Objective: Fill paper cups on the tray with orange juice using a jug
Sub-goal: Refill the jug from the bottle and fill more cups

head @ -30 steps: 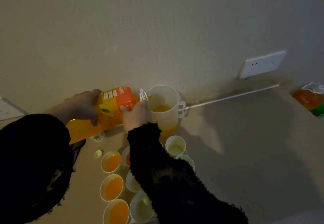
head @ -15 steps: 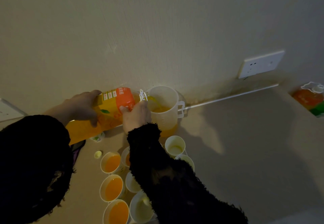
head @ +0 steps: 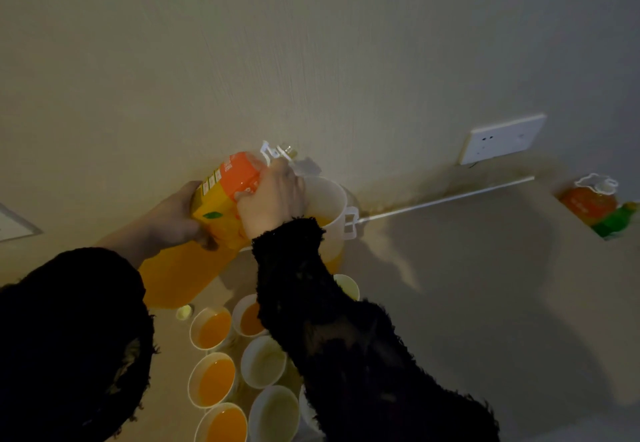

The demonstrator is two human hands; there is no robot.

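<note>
I hold a big orange juice bottle (head: 225,199) with both hands, its neck raised above the white jug (head: 330,206). My left hand (head: 173,216) grips the bottle's body. My right hand (head: 273,202) clasps its shoulder near the white carry handle. The jug stands by the wall with juice in its bottom. In front of it stand several paper cups: some hold juice (head: 214,329), others look empty (head: 263,362). My right sleeve hides part of the cups and any tray beneath them.
A small yellow bottle cap (head: 183,311) lies left of the cups. A second juice bottle (head: 594,204) stands at the far right. A wall socket (head: 502,138) is above the counter, and a thin white rod (head: 446,199) runs along the wall's base.
The bottle's neck has tipped up and away from the jug's mouth; the stream into the jug has stopped. Both hands rose with it.
</note>
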